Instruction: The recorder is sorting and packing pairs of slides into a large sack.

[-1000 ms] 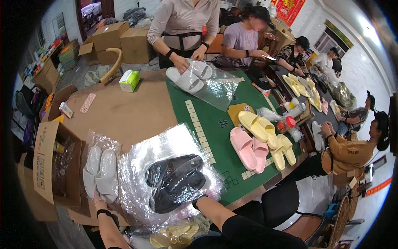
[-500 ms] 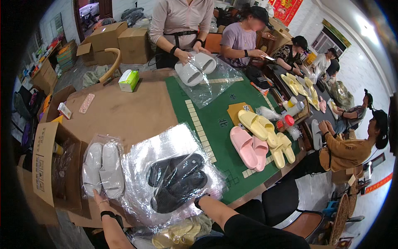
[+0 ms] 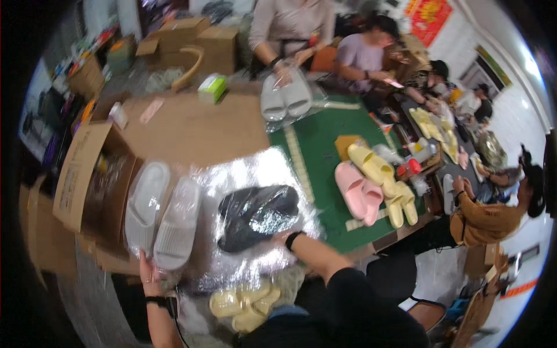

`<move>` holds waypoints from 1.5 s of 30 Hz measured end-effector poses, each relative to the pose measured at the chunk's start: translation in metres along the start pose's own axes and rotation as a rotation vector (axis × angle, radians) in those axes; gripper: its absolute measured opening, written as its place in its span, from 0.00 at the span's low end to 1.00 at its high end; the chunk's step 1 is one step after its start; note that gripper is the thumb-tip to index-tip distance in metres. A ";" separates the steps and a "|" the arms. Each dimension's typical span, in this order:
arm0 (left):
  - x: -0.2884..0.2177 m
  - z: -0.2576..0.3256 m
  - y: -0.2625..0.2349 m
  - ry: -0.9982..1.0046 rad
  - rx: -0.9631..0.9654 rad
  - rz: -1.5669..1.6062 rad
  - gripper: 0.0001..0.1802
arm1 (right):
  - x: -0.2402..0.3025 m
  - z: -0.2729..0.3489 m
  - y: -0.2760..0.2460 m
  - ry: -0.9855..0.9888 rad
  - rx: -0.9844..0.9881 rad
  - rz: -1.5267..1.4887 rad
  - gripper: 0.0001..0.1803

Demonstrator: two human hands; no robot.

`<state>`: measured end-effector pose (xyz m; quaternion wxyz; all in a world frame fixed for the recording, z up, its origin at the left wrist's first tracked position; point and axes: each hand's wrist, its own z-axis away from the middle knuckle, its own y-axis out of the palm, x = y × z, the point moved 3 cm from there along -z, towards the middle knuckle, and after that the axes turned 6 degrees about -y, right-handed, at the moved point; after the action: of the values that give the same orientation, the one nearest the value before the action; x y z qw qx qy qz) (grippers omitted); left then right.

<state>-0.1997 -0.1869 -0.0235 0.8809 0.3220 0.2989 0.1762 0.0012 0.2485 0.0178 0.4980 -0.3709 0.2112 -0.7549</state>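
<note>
At the left, my left hand (image 3: 149, 271) grips the heel end of a pair of light grey slippers (image 3: 174, 229) in a clear plastic bag. The pair is raised at the edge of the open carton, toes pointing away from me. My right hand (image 3: 283, 239) is at the near right edge of a bagged pair of black slippers (image 3: 255, 214); its fingers are blurred and partly hidden. The black pair lies on a stack of shiny clear plastic bags (image 3: 232, 174). Yellow slippers (image 3: 246, 304) lie close to my body at the lower edge.
An open cardboard box (image 3: 87, 180) stands at the left. Pink slippers (image 3: 358, 194) and yellow slippers (image 3: 371, 165) rest on the green mat (image 3: 336, 127). Across the table a person handles bagged grey slippers (image 3: 285, 98). Other people sit along the right; a chair (image 3: 391, 278) is beside me.
My left hand has lifted the grey slippers, which now look larger and tilted. My right hand stays by the black slippers, whose bag has shifted. The view has swung, and the opposite person's slippers have turned.
</note>
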 end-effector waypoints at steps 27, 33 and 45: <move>0.151 0.198 -0.171 -0.229 -0.143 -0.410 0.17 | 0.148 0.108 0.317 0.226 -0.280 0.347 0.35; 0.211 0.152 -0.155 -0.231 -0.152 -0.437 0.21 | 0.166 0.170 0.372 -0.148 0.079 0.141 0.13; 0.251 0.183 -0.181 -0.215 0.096 -1.415 0.45 | 0.238 0.212 0.318 -0.134 -0.060 -0.148 0.20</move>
<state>0.1300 -0.2777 -0.1368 0.7934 0.1049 0.3551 -0.4832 0.2998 -0.0889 0.0169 0.4427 -0.4498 0.1721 -0.7564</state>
